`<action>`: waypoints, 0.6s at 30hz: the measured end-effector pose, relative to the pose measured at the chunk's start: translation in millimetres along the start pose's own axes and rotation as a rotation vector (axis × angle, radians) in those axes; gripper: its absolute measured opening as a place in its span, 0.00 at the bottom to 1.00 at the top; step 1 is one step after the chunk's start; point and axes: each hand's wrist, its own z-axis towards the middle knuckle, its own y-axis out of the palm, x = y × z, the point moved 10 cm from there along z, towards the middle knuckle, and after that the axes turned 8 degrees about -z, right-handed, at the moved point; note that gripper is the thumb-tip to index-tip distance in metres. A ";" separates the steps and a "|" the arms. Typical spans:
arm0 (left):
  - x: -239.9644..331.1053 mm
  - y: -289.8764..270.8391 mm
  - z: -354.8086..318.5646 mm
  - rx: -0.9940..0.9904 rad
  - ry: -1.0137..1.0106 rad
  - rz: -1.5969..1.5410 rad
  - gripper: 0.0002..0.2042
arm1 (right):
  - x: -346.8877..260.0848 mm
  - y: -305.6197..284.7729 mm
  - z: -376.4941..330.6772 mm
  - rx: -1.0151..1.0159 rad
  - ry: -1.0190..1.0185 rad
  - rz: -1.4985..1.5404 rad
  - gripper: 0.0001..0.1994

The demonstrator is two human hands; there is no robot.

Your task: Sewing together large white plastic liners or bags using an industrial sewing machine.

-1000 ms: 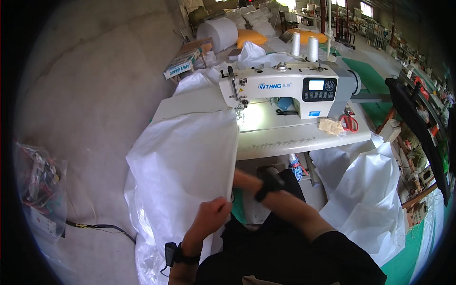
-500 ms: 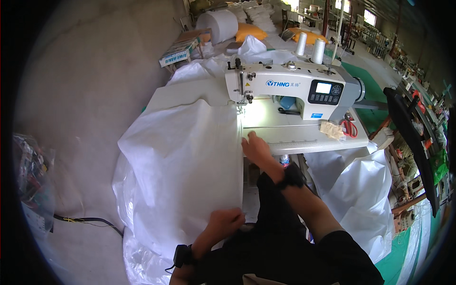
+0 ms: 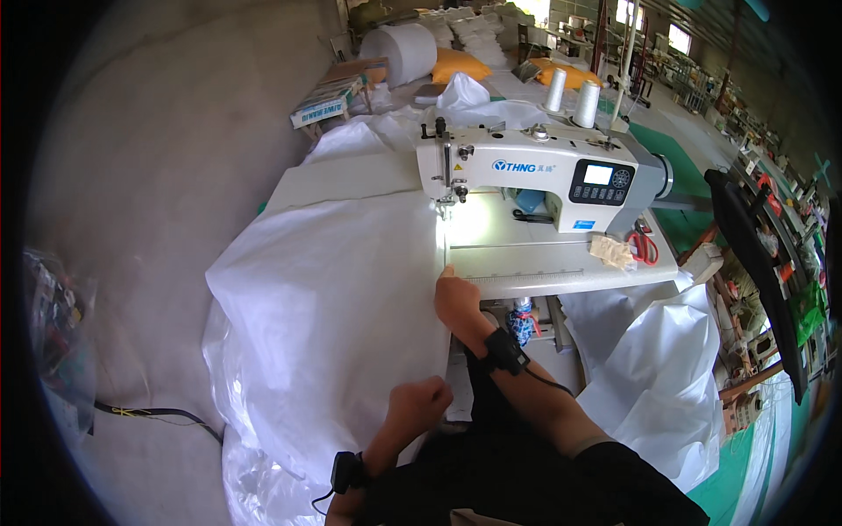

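Note:
A large white fabric sheet point(image 3: 342, 289) drapes over the left of the sewing machine table and hangs down toward my lap. Its straight right edge runs up under the needle area of a white sewing machine point(image 3: 526, 167), where a lamp glows. My right hand point(image 3: 458, 302) is closed at that edge near the table's front, thumb and fingers pinching the fabric. Lower down, close to my body, my left hand point(image 3: 419, 405) is curled closed on the same edge. The fingertips of both hands are partly hidden.
Red-handled scissors point(image 3: 645, 247) and a beige scrap point(image 3: 611, 252) lie on the right of the table; black snips point(image 3: 531, 216) lie by the machine. Two white thread cones point(image 3: 586, 103) stand behind. More white fabric point(image 3: 649, 368) hangs at the right. A black cable point(image 3: 158, 410) crosses the left floor.
My right hand has drawn back along the fabric edge toward me and slightly left, its fingers now closed in. My left hand stays nearly in place. The sheet lies smoother near the machine.

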 end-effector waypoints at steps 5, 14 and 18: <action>-3.2 -1.5 28.0 0.036 -0.001 0.000 0.09 | 4.5 -4.4 -7.5 -0.022 0.017 0.128 0.30; -28.1 7.1 69.4 0.084 -0.080 -0.090 0.08 | 6.1 -1.3 -4.7 -0.042 0.026 0.199 0.32; -39.5 -1.3 81.9 0.167 -0.047 -0.096 0.08 | 9.0 -4.5 -4.1 -0.033 0.012 0.198 0.32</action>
